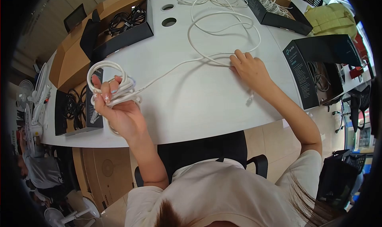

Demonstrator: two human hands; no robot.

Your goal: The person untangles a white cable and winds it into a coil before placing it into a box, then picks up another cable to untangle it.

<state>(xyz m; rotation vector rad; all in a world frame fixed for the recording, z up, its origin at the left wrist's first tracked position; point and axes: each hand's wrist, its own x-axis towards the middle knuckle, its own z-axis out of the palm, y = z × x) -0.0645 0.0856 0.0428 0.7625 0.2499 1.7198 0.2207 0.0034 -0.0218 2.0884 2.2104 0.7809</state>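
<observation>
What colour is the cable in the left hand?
The cable is white, clearest in the head view.

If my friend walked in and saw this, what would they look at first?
Probably the white cable, bunched in the left hand and looping across the middle of the white table, where the right hand reaches it. Next, the open black boxes with cables inside, at the picture's left and right. The bright yellow-green thing at top right stands out too.
</observation>
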